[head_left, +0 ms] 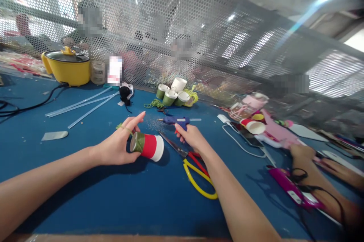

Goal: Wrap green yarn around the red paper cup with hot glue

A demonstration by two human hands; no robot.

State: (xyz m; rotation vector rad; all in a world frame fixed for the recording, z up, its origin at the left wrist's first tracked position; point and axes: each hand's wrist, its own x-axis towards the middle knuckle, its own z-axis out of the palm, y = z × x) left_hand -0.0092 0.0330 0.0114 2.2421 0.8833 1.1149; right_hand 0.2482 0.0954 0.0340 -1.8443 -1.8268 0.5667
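Observation:
My left hand (119, 145) grips a red paper cup (149, 146) lying on its side, its base end wrapped in green material, with a strand of green yarn over the fingers. My right hand (190, 136) is closed around the handle of a blue glue gun (176, 121), whose nozzle points left above the blue table (113, 196). Scissors (196, 172) with red and yellow handles lie just under my right wrist.
Clear glue sticks (82, 105) lie at the left. A yellow pot (68, 67) stands at the back left by the perforated screen. Green-wrapped cups (173, 96) sit in the middle. Another person's arm (321, 181), a phone and pink items are at the right.

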